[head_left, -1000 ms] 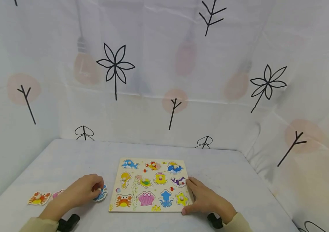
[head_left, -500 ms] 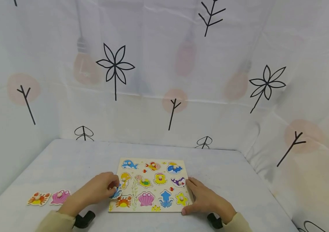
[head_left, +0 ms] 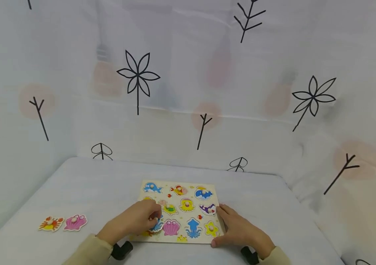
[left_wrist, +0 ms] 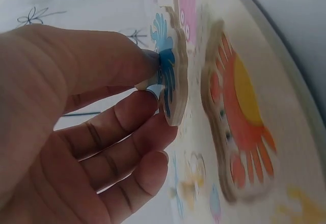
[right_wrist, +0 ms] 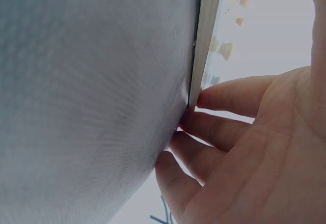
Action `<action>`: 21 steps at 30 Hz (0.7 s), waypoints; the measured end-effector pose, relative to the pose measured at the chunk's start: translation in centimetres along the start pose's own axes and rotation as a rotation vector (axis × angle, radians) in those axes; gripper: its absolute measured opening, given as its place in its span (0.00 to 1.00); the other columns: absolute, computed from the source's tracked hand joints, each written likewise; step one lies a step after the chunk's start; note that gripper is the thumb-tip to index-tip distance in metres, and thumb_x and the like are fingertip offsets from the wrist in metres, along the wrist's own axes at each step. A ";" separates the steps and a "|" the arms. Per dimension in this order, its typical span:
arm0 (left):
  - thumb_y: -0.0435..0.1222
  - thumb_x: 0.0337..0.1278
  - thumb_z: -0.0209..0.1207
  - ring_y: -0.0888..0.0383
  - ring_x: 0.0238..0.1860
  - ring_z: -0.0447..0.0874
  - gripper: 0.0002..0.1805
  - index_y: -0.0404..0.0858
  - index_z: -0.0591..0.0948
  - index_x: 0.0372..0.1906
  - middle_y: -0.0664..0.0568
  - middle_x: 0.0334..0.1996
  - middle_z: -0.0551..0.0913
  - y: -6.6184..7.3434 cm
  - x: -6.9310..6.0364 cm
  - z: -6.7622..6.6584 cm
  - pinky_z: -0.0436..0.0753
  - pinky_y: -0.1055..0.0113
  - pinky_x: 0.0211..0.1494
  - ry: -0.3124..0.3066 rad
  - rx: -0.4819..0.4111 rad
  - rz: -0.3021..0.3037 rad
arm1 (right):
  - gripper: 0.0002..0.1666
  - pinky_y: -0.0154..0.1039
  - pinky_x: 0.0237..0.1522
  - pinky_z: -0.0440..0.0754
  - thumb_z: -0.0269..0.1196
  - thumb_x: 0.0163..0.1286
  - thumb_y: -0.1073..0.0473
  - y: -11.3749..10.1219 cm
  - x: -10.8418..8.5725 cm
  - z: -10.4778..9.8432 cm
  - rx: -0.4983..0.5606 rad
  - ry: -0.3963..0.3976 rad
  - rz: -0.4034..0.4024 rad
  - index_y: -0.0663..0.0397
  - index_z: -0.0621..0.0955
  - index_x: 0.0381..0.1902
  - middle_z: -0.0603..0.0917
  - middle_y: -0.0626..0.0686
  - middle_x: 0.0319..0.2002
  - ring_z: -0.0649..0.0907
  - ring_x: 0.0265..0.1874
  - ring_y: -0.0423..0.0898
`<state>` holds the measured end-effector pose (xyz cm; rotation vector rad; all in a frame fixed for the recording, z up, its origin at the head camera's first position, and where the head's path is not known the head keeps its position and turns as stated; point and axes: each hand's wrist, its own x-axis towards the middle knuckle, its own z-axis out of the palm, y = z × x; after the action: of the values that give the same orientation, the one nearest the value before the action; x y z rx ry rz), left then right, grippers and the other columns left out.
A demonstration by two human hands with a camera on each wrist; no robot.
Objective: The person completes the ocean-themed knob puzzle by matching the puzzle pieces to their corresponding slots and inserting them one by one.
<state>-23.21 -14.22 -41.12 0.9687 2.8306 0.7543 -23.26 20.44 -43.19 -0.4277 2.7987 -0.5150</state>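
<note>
Over the lower left of the wooden puzzle board (head_left: 204, 239), my left hand (head_left: 134, 221) pinches a blue squid-like puzzle piece (head_left: 156, 225) by its knob. In the left wrist view the piece (left_wrist: 169, 66) is tilted on edge, with thumb and index finger at the knob. Below it lies the crab recess (left_wrist: 244, 102) of the board. My right hand (head_left: 239, 228) rests at the board's right edge, thumb at the near corner. Its fingers (right_wrist: 224, 96) touch the edge and the tabletop in the right wrist view.
Left of the board, a crab piece (head_left: 51, 223) and a pink shell piece (head_left: 75, 223) lie on the white table (head_left: 108, 187). Several knobbed sea-animal pieces, such as a yellow octopus (head_left: 186, 205), sit in the board. A patterned cloth (head_left: 174, 92) hangs behind.
My left hand has carried the blue piece right, from the table beside the board to above its lower left part. The right hand stays at the edge. The head view has shifted slightly.
</note>
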 end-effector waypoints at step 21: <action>0.35 0.53 0.62 0.67 0.28 0.69 0.05 0.49 0.81 0.30 0.65 0.25 0.71 4.8 4.7 3.6 0.71 0.73 0.33 -0.052 0.015 0.065 | 0.72 0.61 0.64 0.59 0.69 0.34 0.22 -0.1 -0.1 -0.1 0.007 -0.013 -0.004 0.53 0.60 0.73 0.56 0.58 0.73 0.57 0.70 0.59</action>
<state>-23.52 -6.66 -41.61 1.0717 2.7765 0.7043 -23.20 20.40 -43.07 -0.4341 2.7836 -0.5209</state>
